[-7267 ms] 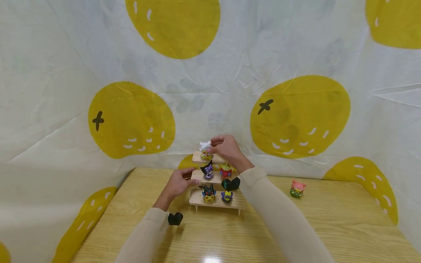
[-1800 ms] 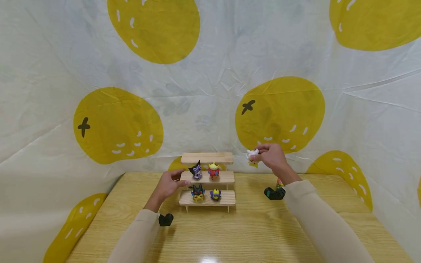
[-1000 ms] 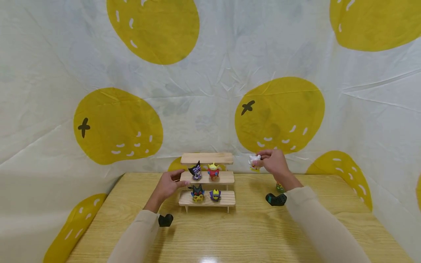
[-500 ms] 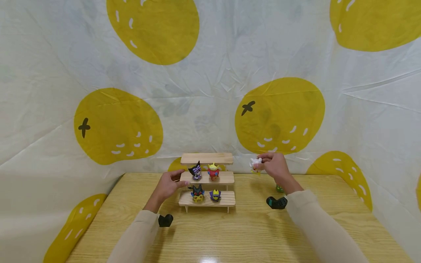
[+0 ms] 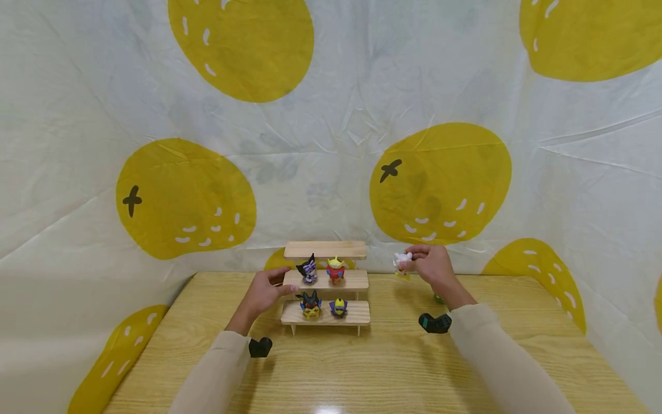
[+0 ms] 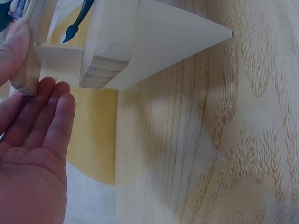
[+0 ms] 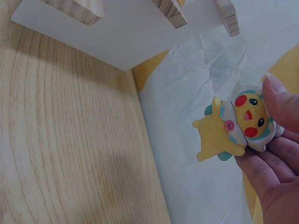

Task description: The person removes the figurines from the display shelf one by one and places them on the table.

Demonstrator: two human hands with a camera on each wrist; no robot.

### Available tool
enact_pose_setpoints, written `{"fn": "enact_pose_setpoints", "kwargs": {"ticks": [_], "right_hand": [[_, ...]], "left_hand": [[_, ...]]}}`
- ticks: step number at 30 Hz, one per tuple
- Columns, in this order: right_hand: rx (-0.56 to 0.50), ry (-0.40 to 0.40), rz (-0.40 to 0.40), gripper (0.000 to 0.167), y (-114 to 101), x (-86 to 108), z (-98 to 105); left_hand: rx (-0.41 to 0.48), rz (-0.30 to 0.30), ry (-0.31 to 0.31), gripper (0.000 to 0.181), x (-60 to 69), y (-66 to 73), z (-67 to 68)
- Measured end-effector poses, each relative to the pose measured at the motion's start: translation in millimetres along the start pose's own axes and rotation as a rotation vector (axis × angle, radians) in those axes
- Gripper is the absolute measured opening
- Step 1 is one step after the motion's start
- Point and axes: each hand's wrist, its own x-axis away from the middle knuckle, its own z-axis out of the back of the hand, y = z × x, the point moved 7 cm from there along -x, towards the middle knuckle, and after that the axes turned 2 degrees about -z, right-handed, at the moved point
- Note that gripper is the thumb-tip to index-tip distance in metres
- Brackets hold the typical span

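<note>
In the head view, my right hand [image 5: 433, 265] holds a small figurine [image 5: 401, 263] in the air, right of the three-tier wooden display stand [image 5: 324, 249]. The right wrist view shows this figurine [image 7: 219, 133] as a yellow character with red cheeks and a white hood, its head between thumb and fingers. My left hand [image 5: 262, 294] pinches the left end of the stand's middle shelf, thumb above and fingers beneath. On that shelf stand a black-and-purple figurine [image 5: 308, 270] and a red one [image 5: 335, 270]. The bottom shelf bears a black-eared figurine [image 5: 311, 305] and a purple-caped one [image 5: 338, 307].
Behind my right wrist a figurine with a green base [image 5: 438, 299] stands on the wooden table [image 5: 393, 368], mostly hidden. Black devices hang at my left wrist [image 5: 260, 347] and right wrist [image 5: 435, 323]. A white cloth with yellow fruit [image 5: 320, 115] hangs behind.
My right hand has lifted the white-hooded figurine off the top shelf, carried it right, and lowered it slightly. My left hand keeps to the stand's left end.
</note>
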Motion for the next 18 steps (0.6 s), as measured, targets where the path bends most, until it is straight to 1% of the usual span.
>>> {"fn": "enact_pose_setpoints", "kwargs": {"ticks": [4,11,18], "right_hand": [[-0.003,0.005,0.005,0.048,4,-1.1,-1],[0.002,0.005,0.037,0.044,8,-3.9,-1],[0.016,0.006,0.026,0.043,12,-5.7,-2]], "left_hand": [[0.002,-0.003,0.000,0.062,-0.6,-1.6,-0.2],[0.006,-0.010,0.001,0.061,-0.9,-2.4,-0.4],[-0.018,0.003,-0.006,0.062,-0.1,-3.1,-0.4]]}}
